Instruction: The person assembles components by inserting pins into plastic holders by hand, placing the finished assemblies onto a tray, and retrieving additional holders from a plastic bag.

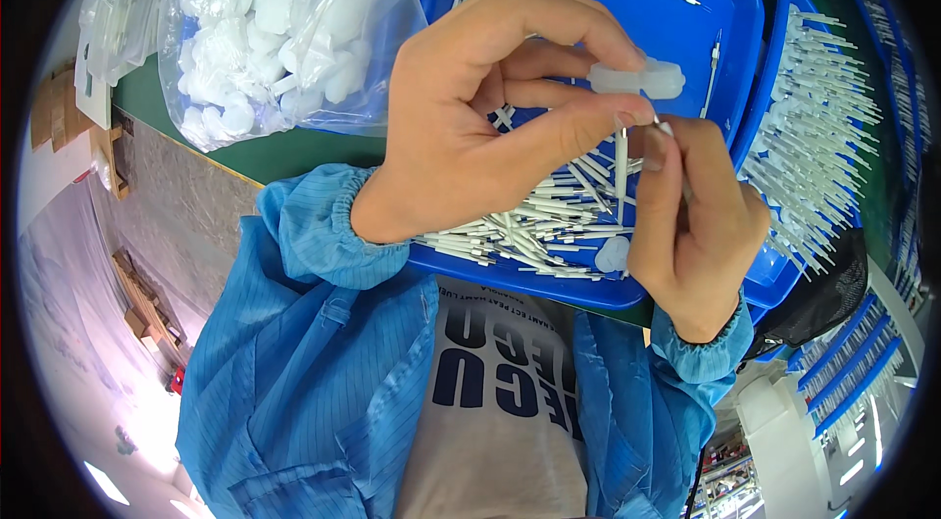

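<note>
Green table [294,154] spreads under everything, beneath and to the left of my grip. On it, a blue tray [676,34] sits below both hands, a clear bag [294,19] of white discs lies beyond my left wrist, and a narrower tray [775,53] packed with upright rods [818,137] stands to the right. My left grip [456,117] is closed, forefinger and thumb, on a cloudy piece [642,79]. My right grip [701,235] is pinched together on a thin pin [665,128] just beside my left thumbtip; whether pin and piece join, I can't tell. Loose sticks [529,230] litter the tray underneath.

I'd judge the piece light, rather soft and a bit slippery: best held round its middle, without squeezing hard. The pin looks stiff but easily bent, so I'd pinch it close to its end.
</note>
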Available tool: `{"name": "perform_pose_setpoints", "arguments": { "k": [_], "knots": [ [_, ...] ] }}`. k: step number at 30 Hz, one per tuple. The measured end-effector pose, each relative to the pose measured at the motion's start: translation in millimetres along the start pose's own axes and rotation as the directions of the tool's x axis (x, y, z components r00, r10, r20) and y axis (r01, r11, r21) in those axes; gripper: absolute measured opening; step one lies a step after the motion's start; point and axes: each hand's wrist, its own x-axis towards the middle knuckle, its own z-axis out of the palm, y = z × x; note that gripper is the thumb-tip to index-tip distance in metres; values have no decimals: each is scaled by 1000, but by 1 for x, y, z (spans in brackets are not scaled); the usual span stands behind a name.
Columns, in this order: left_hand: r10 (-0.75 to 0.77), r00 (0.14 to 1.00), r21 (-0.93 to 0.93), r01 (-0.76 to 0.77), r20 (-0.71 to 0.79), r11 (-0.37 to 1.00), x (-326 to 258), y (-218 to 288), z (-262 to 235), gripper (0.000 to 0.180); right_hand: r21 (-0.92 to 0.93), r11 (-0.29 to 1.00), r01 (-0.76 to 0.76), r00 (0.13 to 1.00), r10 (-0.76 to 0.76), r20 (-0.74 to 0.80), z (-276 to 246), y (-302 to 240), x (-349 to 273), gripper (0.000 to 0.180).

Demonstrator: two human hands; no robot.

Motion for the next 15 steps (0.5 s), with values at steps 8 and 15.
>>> {"name": "perform_pose_setpoints", "arguments": {
  "k": [8, 15],
  "knots": [
    [-47, 999, -31, 48, 19, 998, 1, 1, 0, 30, 30, 1000, 7, 1000, -6, -26, -4, 5, 3, 8],
    [-78, 997, 4, 78, -2, 997, 0, 5, 4, 28, 101, 993, -58, 998, 58, 4, -1, 4, 2, 6]
  ]
}}
